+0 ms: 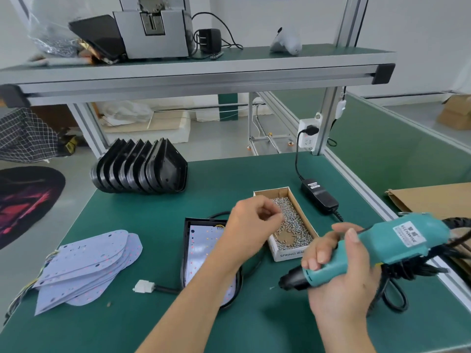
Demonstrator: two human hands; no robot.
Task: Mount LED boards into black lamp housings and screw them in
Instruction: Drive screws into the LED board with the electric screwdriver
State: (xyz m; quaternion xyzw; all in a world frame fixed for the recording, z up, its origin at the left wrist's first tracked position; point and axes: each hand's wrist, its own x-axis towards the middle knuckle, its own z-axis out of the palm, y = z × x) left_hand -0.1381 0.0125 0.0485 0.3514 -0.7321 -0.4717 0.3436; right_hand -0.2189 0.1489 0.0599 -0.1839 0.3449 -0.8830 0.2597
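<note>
1. The green desk (158,322) carries everything, spreading under and around both hands.
2. A row of black housings (139,169) stands on edge, well beyond the left hand.
3. A fanned stack of LED boards (86,266) lies flat, off to the left of the left forearm.
4. One housing (187,240) lies open-side up under the left wrist, with a board (201,250) seated inside it.
5. The screwdriver (379,248), teal, is gripped by the right hand (341,284), fingers wrapped round its body, black tip pointing left and slightly down.
6. A cardboard box (277,250) of screws (293,222) sits between the hands, just past the right one.
7. The left hand (252,222) hovers over the box's near-left edge, fingertips drawn together in a narrow pinch; whether they hold a screw I cannot tell.
8. A white plug (144,286) on a black cable lies just left of the left forearm.
</note>
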